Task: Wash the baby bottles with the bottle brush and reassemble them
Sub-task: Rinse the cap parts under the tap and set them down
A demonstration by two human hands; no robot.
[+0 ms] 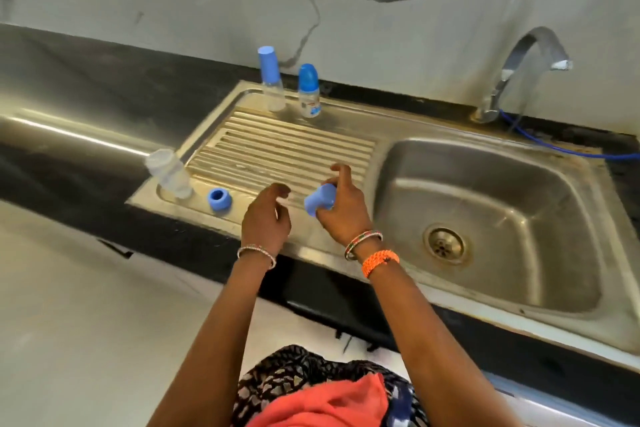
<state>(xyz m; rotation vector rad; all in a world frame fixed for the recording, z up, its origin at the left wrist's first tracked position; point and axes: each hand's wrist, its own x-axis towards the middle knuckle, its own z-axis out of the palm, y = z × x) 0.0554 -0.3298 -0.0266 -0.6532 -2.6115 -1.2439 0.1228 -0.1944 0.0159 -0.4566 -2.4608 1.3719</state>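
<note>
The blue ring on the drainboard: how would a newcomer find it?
Start at the ribbed steel drainboard left of the sink basin. At its near-left corner stands an uncapped clear bottle; the blue ring lies just right of it, alone, open hole upward, untouched.

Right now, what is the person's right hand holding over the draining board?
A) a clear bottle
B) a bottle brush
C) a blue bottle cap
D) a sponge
C: the right hand has its fingers curled round a blue bottle cap above the ribbed draining board, while the open clear bottle stands apart at the board's left corner.
</note>
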